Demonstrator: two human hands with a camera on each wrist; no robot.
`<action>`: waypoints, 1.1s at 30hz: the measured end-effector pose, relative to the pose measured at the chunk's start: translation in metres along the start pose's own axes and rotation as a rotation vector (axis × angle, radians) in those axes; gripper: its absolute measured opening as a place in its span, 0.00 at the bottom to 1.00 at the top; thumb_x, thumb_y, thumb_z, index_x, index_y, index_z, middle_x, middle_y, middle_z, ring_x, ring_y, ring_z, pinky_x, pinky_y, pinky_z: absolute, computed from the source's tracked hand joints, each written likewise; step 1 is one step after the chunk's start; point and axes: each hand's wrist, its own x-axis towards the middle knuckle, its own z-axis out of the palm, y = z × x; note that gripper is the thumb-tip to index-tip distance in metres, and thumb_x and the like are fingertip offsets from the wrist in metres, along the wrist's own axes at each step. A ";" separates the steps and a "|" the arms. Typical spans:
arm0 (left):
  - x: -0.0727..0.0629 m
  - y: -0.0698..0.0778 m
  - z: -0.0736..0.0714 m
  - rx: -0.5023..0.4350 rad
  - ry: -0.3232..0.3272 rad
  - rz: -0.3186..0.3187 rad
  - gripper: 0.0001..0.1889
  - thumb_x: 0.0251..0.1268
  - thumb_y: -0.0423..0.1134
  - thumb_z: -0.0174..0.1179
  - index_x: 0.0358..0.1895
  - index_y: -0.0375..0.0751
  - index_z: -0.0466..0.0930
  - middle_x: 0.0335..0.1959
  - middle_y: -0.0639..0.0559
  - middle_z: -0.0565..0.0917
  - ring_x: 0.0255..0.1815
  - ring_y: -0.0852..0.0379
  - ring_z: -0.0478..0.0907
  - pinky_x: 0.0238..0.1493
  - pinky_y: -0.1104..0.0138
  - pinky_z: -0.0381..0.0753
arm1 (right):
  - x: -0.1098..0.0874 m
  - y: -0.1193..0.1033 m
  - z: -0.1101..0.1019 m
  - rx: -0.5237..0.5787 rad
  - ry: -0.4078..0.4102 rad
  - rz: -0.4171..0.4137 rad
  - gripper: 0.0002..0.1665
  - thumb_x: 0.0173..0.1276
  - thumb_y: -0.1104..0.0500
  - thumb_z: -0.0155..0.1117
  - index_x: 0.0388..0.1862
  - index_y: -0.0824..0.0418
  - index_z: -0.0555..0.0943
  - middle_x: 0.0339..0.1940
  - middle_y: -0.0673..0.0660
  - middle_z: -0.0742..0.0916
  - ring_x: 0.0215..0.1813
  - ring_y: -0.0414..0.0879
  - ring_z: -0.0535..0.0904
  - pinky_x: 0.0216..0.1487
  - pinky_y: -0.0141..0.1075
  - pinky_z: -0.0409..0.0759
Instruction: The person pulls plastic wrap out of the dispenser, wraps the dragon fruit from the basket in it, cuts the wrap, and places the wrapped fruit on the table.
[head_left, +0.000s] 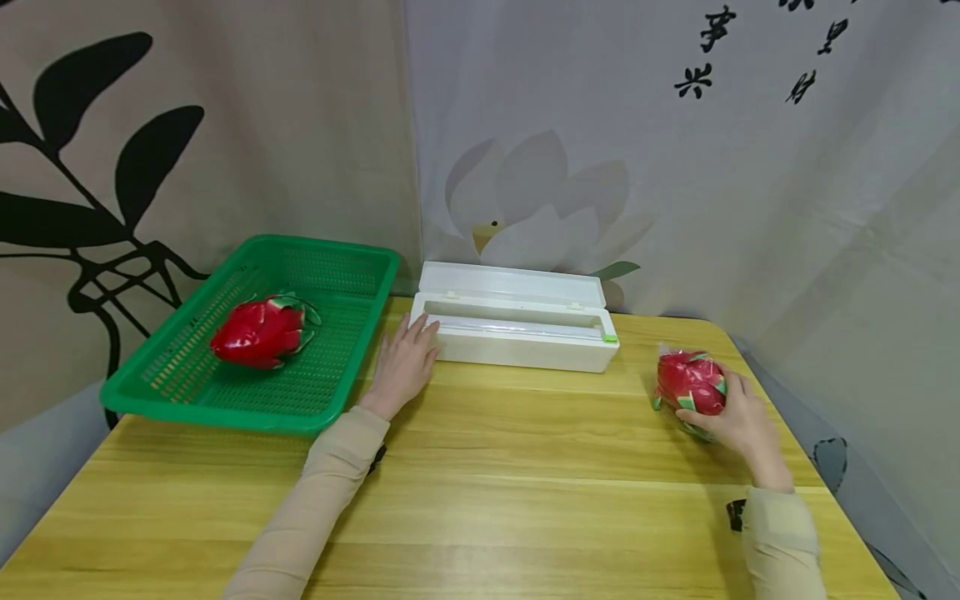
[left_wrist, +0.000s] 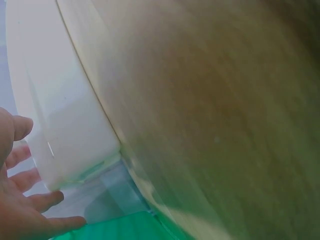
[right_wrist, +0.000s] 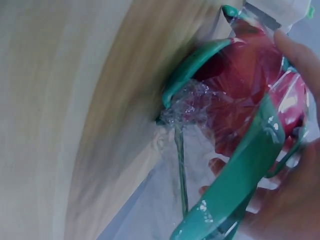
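My right hand (head_left: 738,417) grips a red dragon fruit (head_left: 686,383) with green scales, near the right edge of the table. Clear plastic wrap (right_wrist: 187,105) covers this fruit, bunched at one spot in the right wrist view. My left hand (head_left: 405,362) is at the left end of a white cling film dispenser box (head_left: 525,346), its fingers spread and fairly straight. The box's lid (head_left: 517,283) stands raised, and a roll of film (head_left: 517,327) shows inside. In the left wrist view the fingertips overlap the box's end.
A green plastic basket (head_left: 360,333) stands at the left of the wooden table (head_left: 510,483), with a second red dragon fruit (head_left: 258,333) lying in it. Behind the table hangs a printed cloth (head_left: 300,125). A small green piece (head_left: 610,338) sits at the box's right end.
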 end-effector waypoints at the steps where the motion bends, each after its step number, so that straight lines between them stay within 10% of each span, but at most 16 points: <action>1: 0.000 0.000 0.000 -0.002 -0.002 -0.002 0.23 0.70 0.42 0.54 0.65 0.40 0.70 0.70 0.39 0.67 0.72 0.34 0.58 0.61 0.33 0.65 | 0.000 0.001 -0.001 -0.002 0.001 0.004 0.63 0.55 0.38 0.70 0.73 0.71 0.48 0.63 0.81 0.64 0.57 0.76 0.65 0.52 0.69 0.70; 18: 0.000 0.000 0.000 0.020 -0.038 -0.009 0.23 0.71 0.43 0.53 0.66 0.41 0.68 0.71 0.39 0.65 0.73 0.35 0.57 0.62 0.34 0.64 | -0.001 -0.013 -0.011 -0.058 0.083 -0.037 0.60 0.55 0.40 0.70 0.71 0.74 0.53 0.65 0.81 0.64 0.58 0.78 0.64 0.54 0.70 0.67; 25: 0.000 0.001 -0.001 0.026 -0.026 -0.007 0.24 0.71 0.43 0.53 0.66 0.39 0.69 0.70 0.38 0.66 0.73 0.34 0.57 0.62 0.33 0.64 | 0.005 -0.042 0.002 -0.130 0.357 -0.166 0.41 0.53 0.60 0.72 0.55 0.88 0.65 0.61 0.84 0.68 0.60 0.78 0.64 0.62 0.66 0.65; 33: 0.000 0.005 -0.003 0.028 -0.024 -0.009 0.24 0.71 0.44 0.53 0.66 0.40 0.69 0.69 0.38 0.67 0.74 0.37 0.57 0.62 0.34 0.64 | 0.013 -0.056 0.026 -0.047 0.564 -0.035 0.36 0.56 0.66 0.64 0.57 0.88 0.64 0.66 0.81 0.64 0.66 0.75 0.61 0.66 0.63 0.63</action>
